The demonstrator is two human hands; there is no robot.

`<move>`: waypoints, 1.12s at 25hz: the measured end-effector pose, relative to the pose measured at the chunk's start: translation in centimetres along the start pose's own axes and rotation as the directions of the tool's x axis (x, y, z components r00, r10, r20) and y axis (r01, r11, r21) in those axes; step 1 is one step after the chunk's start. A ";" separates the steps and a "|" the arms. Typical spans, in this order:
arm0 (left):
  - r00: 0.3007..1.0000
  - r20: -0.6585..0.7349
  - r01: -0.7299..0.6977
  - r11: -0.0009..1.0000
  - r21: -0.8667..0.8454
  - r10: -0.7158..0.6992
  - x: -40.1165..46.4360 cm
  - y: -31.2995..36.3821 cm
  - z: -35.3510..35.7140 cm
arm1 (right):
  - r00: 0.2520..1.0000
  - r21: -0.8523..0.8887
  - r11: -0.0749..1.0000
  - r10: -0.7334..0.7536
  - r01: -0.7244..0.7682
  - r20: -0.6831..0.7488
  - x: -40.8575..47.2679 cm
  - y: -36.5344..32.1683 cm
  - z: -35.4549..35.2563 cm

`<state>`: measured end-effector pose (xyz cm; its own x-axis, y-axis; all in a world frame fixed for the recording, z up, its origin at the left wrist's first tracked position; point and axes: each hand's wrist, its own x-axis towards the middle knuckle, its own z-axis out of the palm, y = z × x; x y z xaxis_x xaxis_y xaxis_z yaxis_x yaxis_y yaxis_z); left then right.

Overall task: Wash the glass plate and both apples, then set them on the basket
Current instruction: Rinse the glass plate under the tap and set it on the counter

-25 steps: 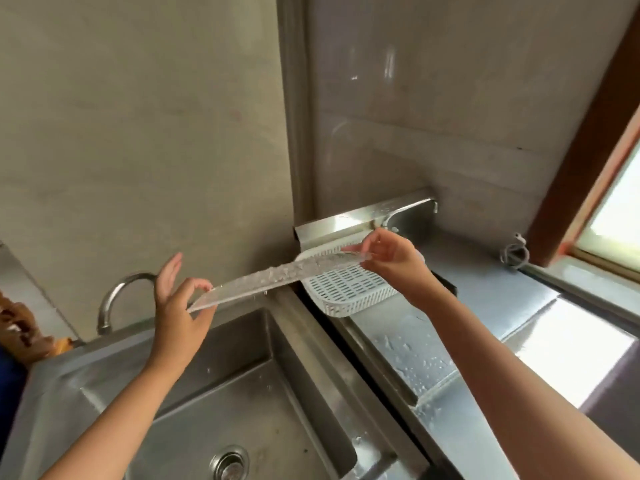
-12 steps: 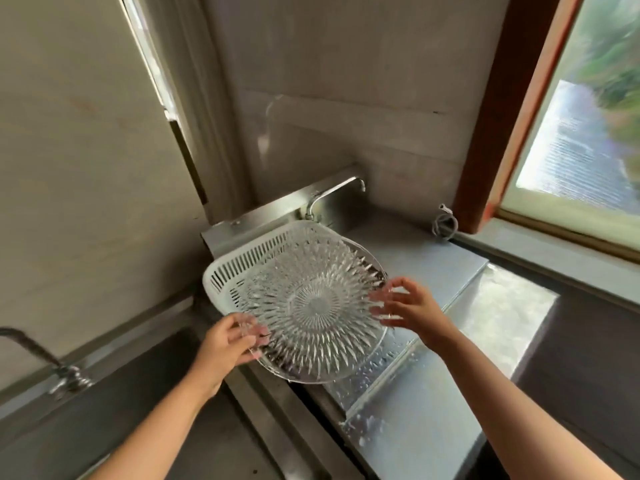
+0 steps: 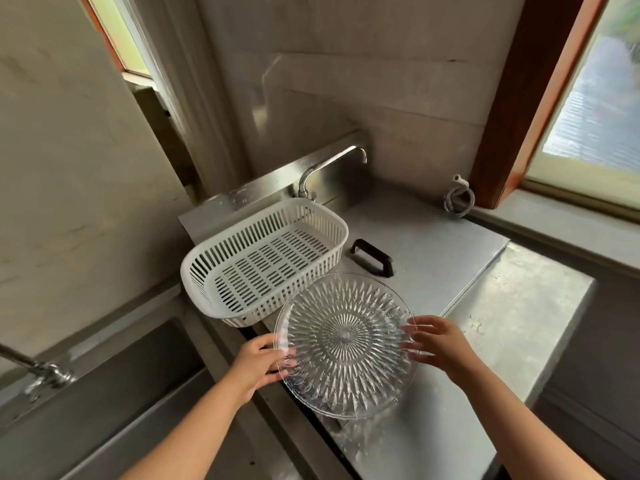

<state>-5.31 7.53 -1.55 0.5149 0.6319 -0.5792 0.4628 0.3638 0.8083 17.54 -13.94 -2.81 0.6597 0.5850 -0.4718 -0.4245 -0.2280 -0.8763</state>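
Observation:
A round cut-glass plate [image 3: 344, 344] with a starburst pattern is held flat between both hands above the steel counter. My left hand [image 3: 258, 365] grips its left rim. My right hand [image 3: 438, 344] holds its right rim with fingers spread along the edge. The white slotted plastic basket [image 3: 207, 261] stands empty just behind and left of the plate; the plate's far edge is close to the basket's near corner. No apples are in view.
A steel sink [image 3: 114, 407] lies at the lower left with a tap [image 3: 38, 370] on its back edge. A second tap [image 3: 329, 168] rises behind the basket. A black handle [image 3: 372, 259] sits on the counter lid, with a coiled hose [image 3: 459, 199] by the window sill.
The plate was carried from over the sink to above the basket, then drawn back toward me and lower. The basket is now uncovered. The view has swung right.

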 end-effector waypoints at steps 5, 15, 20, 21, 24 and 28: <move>0.995 -0.016 0.101 0.993 -0.063 -0.103 1.4 -1.2 0.4 | 0.996 -0.009 0.998 0.056 -0.057 -0.065 0.6 0.7 -0.1; 0.986 -0.051 0.155 0.988 -0.025 -0.157 1.0 -0.8 1.1 | 0.991 -0.097 0.991 0.077 -0.087 -0.108 0.3 0.8 -0.8; 0.984 -0.095 0.155 0.988 0.002 -0.154 -2.7 1.2 -1.4 | 0.981 -0.188 0.982 -0.029 -0.008 -0.190 -1.1 -1.6 -0.2; 0.986 -0.089 0.134 0.990 -0.051 -0.138 -3.7 1.8 -2.3 | 0.986 -0.207 0.978 -0.052 0.018 -0.159 -1.5 -2.5 0.9; 0.991 -0.116 0.052 0.994 -0.091 -0.063 -7.1 3.2 -5.4 | 0.996 -0.240 0.967 -0.086 0.085 0.010 -3.1 -5.2 6.6; 0.979 -0.195 -0.073 0.997 -0.036 0.065 -12.0 2.6 -10.8 | 0.945 -0.394 0.893 -0.092 0.218 0.314 -5.4 -5.6 17.6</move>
<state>-18.03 8.27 8.57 0.3932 0.7755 -0.4940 0.3973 0.3412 0.8519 5.48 -2.14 6.32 0.4679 0.8180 -0.3346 0.0094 -0.3832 -0.9236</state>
